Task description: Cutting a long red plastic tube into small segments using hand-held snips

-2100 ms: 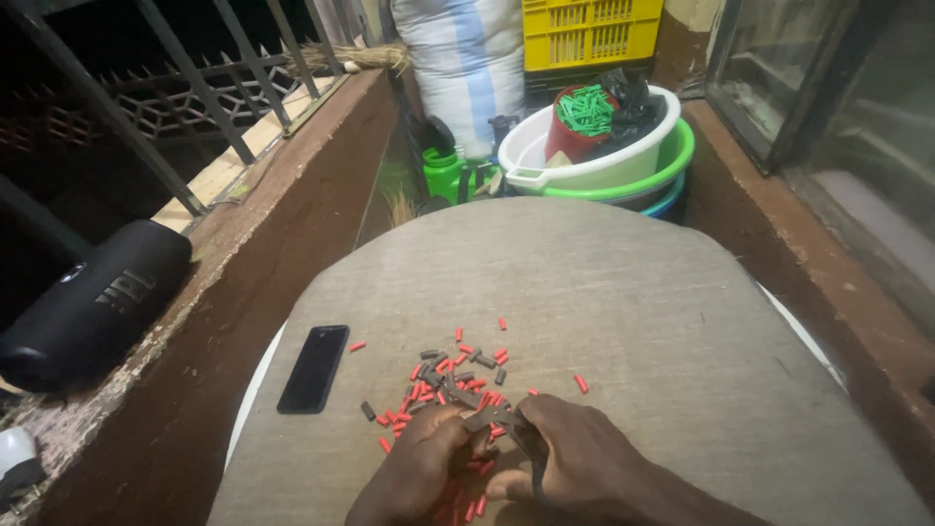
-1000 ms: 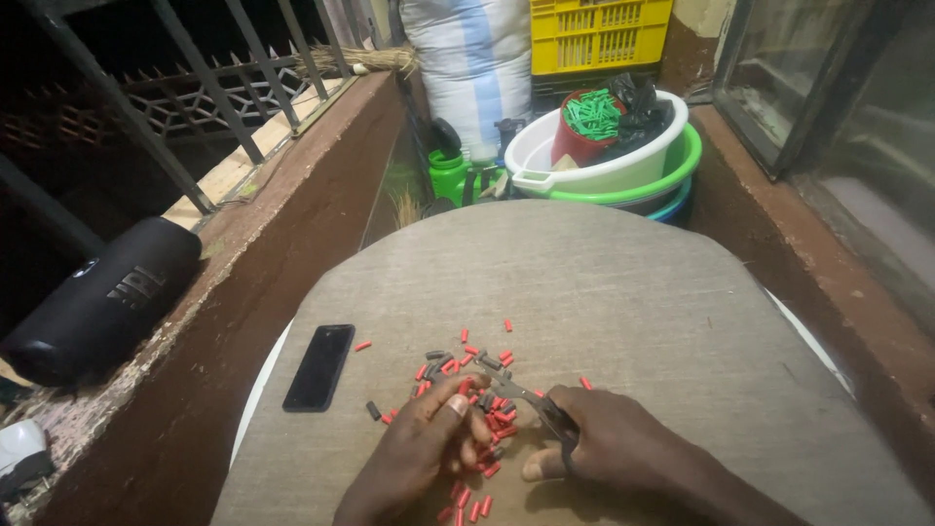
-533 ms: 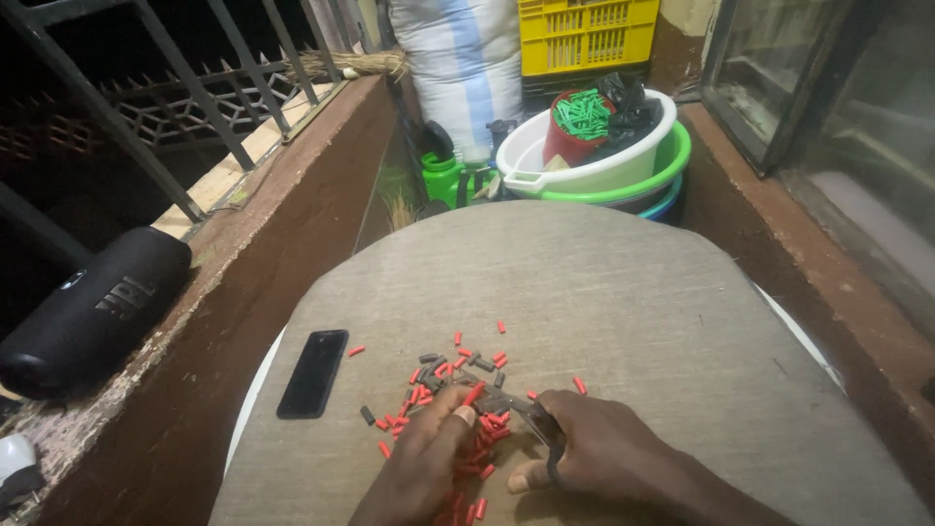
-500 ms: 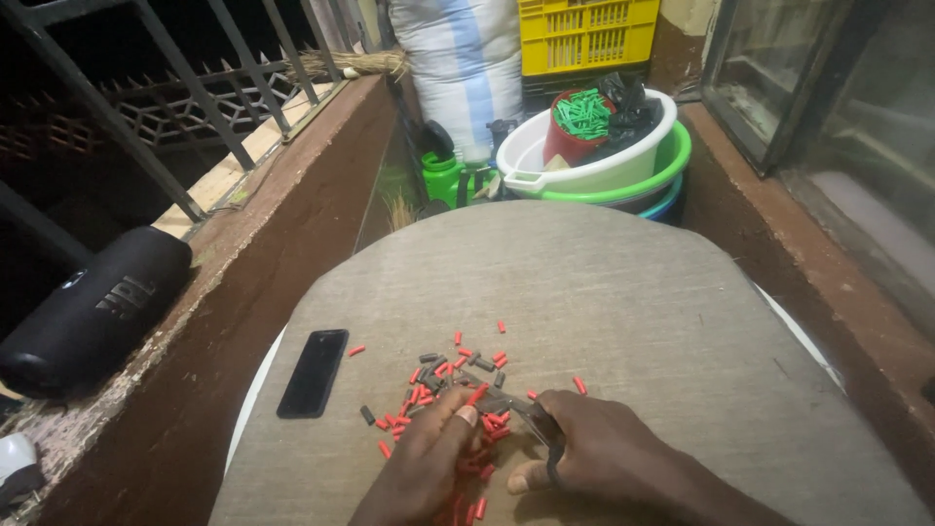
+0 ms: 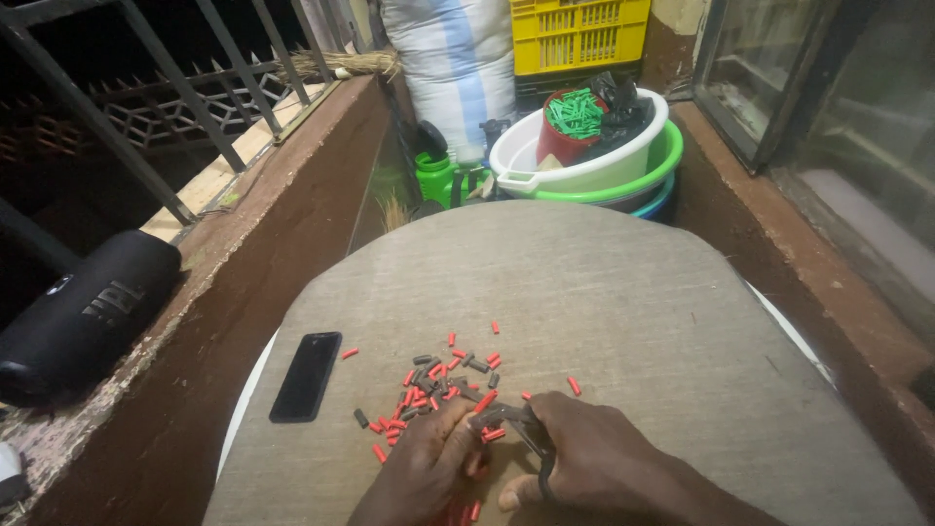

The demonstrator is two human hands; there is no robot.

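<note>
Red and dark grey, the small tube pieces (image 5: 438, 385) lie scattered on the woven mat (image 5: 604, 292) that covers the round tabletop, and every place below is told from this heap. Both hands sit at the near edge of the heap, on the side toward the person. The left hand (image 5: 429, 468) is curled, its fingertips pressed down among the nearest pieces; whether it pinches one between them cannot be told. The right hand (image 5: 594, 458) is closed around a dark metal tool (image 5: 516, 424), seemingly small pliers or cutters, whose long axis runs slantwise from that hand up and leftward into the heap, its tip just beside the left fingertips. The heap itself stretches away from the hands, its bulk lying ahead and slightly left of them, so the left hand is the nearer one to most pieces. A few strays lie apart: one red piece to the right of the heap, others farther ahead. A black phone (image 5: 306, 375) lies flat well to the left of the heap, its long axis pointing roughly away from the person. Far beyond the heap, past the mat's far edge, stand stacked plastic basins (image 5: 604, 170), and to the left a black cylindrical speaker (image 5: 83, 317) rests on the ledge.
</note>
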